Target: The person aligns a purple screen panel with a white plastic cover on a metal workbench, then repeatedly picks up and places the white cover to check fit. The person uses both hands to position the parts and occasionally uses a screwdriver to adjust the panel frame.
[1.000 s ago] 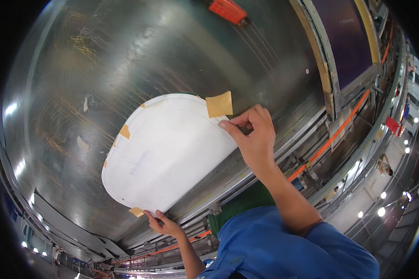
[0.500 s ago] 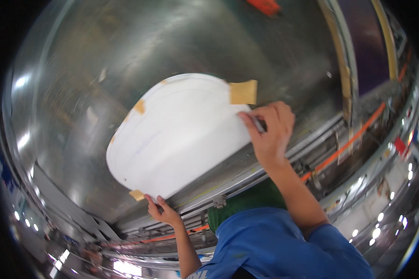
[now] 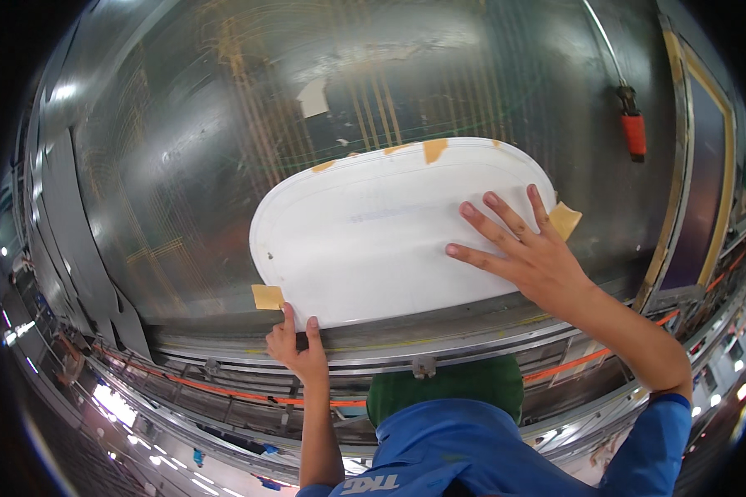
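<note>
A white sheet (image 3: 373, 257) with a rounded far edge and a straight near edge lies on a dark, shiny work surface. My right hand (image 3: 539, 261) is spread over its right part, fingers apart and palm down. At the sheet's near left corner is my left hand (image 3: 300, 344), thumb and forefinger apart and touching the edge. Close to that forefinger, a tan tape piece (image 3: 267, 296) sits at the left corner. Another tape piece (image 3: 564, 220) sticks out at the right edge, beside my right hand. Smaller tan patches (image 3: 435, 150) dot the far edge.
A tool with a red and black handle (image 3: 632, 132) and thin metal shaft lies at the far right. A pale scrap (image 3: 313, 98) is beyond the sheet. Grey strips (image 3: 79, 224) hang at the left. A metal rail (image 3: 373, 364) runs along the near edge.
My right hand has gone from pinching the sheet's right corner to lying spread on the sheet. My left hand stays at the left corner. The whole view has turned.
</note>
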The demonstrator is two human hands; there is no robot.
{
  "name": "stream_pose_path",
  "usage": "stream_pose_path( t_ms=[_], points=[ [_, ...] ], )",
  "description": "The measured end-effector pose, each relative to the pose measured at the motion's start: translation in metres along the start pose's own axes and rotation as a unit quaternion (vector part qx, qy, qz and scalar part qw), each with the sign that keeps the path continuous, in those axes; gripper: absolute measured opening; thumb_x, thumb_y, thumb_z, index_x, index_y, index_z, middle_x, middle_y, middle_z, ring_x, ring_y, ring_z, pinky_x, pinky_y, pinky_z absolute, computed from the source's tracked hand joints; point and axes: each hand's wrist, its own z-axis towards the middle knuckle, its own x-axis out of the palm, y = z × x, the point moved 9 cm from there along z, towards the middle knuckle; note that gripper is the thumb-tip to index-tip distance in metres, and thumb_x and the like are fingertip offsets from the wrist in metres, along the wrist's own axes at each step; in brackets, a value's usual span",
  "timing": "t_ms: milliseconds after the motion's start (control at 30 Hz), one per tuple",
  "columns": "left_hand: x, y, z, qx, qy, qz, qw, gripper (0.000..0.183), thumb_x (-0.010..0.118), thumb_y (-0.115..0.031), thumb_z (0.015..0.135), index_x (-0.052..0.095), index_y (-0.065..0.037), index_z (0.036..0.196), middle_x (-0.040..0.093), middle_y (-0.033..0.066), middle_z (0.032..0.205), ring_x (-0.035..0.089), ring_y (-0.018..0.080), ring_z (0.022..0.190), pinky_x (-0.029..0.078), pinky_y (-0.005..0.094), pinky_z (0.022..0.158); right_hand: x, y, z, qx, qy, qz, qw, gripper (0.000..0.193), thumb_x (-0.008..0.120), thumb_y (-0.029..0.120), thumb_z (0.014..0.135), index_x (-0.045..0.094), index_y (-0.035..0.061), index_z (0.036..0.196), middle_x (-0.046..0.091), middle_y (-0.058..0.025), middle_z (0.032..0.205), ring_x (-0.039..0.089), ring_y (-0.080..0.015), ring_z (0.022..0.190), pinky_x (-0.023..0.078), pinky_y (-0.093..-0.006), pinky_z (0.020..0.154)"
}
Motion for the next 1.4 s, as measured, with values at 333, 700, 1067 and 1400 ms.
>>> stream_pose_path(
  t_ms=[333, 700, 1067, 1400],
  points=[
    [0.001, 0.006, 0.0, -0.018, 0.002, -0.008, 1.0, 0.052, 0.078, -0.033, 0.081, 0.068, -0.012, 0.128, 0.051, 0.0024, 0.083, 0.045, 0.023, 0.084, 0.031, 0.038, 0.084, -0.003, 0.008, 0.031, -0.032, 0.071, -0.016, 0.997, 0.075, 0.057, 0.006, 0.084, 0.034, 0.0256, 0.153, 0.023, -0.0055, 0.162, 0.023, -0.0301, 0.149, 0.015, -0.0618, 0.12],
    [0.001, -0.001, 0.002, 0.01, 0.038, 0.029, 0.999, 0.05, 0.071, -0.026, 0.089, 0.06, -0.006, 0.134, 0.057, 0.0104, 0.091, 0.049, 0.03, 0.088, 0.038, 0.0421, 0.083, -0.007, 0.018, 0.042, 0.062, -0.08, 0.055, 0.993, 0.054, 0.069, 0.025, 0.082, 0.057, 0.0113, 0.134, 0.031, -0.0125, 0.158, 0.03, -0.0353, 0.146, 0.028, -0.065, 0.111],
    [0.0, 0.001, 0.004, -0.002, 0.014, 0.001, 1.0, 0.053, 0.079, -0.029, 0.08, 0.067, -0.011, 0.129, 0.048, 0.0011, 0.079, 0.044, 0.0217, 0.082, 0.03, 0.0377, 0.084, 0.01, 0.028, 0.077, 0.167, -0.167, 0.094, 0.967, 0.066, 0.072, 0.033, 0.081, 0.051, 0.0169, 0.142, 0.025, -0.0156, 0.161, 0.022, -0.0404, 0.148, 0.011, -0.0745, 0.11],
    [-0.002, 0.005, 0.0, -0.002, 0.037, 0.024, 0.999, 0.053, 0.077, -0.031, 0.081, 0.065, -0.013, 0.13, 0.054, 0.0051, 0.084, 0.05, 0.027, 0.084, 0.035, 0.0406, 0.083, 0.016, 0.037, 0.086, 0.118, -0.12, 0.041, 0.985, 0.079, 0.061, 0.06, 0.084, 0.044, 0.0179, 0.148, 0.025, -0.0127, 0.162, 0.015, -0.0425, 0.149, 0.002, -0.0724, 0.112]
  ],
)
